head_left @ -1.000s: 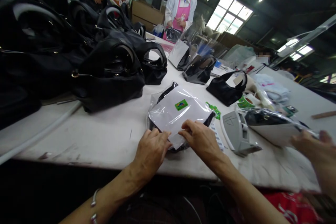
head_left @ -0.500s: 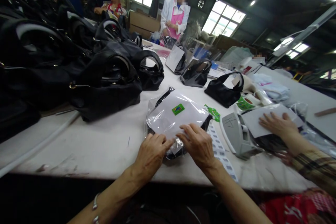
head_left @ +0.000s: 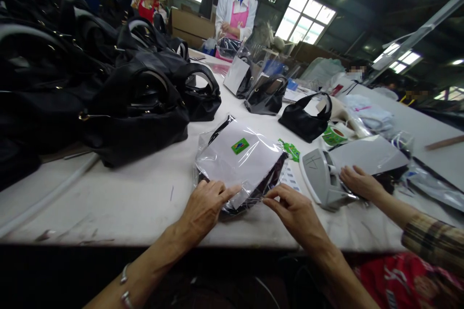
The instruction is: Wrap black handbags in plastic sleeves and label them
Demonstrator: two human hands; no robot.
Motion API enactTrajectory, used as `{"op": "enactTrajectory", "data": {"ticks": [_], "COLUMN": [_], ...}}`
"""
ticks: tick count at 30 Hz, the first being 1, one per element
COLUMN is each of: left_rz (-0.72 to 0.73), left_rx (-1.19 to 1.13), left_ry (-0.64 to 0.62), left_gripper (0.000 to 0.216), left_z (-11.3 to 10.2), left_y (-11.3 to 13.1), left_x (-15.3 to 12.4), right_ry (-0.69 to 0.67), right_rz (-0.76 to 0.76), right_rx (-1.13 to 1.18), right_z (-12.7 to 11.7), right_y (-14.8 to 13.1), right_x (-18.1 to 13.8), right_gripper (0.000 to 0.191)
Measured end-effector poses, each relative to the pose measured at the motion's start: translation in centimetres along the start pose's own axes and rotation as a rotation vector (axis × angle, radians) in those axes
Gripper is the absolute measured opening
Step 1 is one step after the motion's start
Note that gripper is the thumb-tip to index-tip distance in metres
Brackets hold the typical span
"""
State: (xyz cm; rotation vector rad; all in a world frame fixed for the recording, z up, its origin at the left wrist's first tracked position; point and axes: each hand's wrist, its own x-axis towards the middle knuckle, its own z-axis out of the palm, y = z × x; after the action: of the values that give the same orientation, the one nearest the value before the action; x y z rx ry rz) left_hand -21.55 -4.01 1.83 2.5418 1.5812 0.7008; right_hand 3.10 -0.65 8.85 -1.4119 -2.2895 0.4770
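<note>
A black bag wrapped in a clear plastic bag [head_left: 239, 161], with white paper and a green sticker [head_left: 239, 145] on top, lies on the white table [head_left: 145, 193] in front of me. My left hand [head_left: 205, 207] presses down on the near edge of the package with its fingers stretched onto the plastic. My right hand [head_left: 295, 212] sits at the package's near right corner, with thumb and forefinger pinched on the plastic's edge.
Several black handbags [head_left: 137, 101] are piled at the left. A grey tape dispenser [head_left: 321, 178], barcode labels [head_left: 290, 176] and a green tape roll [head_left: 333, 136] lie to the right. A co-worker's hand [head_left: 360, 182] holds another wrapped bag [head_left: 369, 154]. Two people are at the far end.
My right hand has slid off the top of the package to its right corner and pinched the plastic. The co-worker's hand moved nearer the dispenser and lifted the other package's edge.
</note>
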Motion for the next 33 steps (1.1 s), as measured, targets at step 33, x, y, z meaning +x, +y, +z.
{"op": "enactTrajectory", "data": {"ticks": [33], "left_rz": [-0.012], "left_rx": [-0.012], "left_ry": [0.031], "left_gripper": [0.052], "left_z": [0.9], "left_y": [0.0], "left_x": [0.0], "right_ry": [0.188], "right_rz": [-0.565], "right_rx": [-0.427], "right_z": [3.2], "right_y": [-3.4], "right_x": [2.1], "right_gripper": [0.023]}}
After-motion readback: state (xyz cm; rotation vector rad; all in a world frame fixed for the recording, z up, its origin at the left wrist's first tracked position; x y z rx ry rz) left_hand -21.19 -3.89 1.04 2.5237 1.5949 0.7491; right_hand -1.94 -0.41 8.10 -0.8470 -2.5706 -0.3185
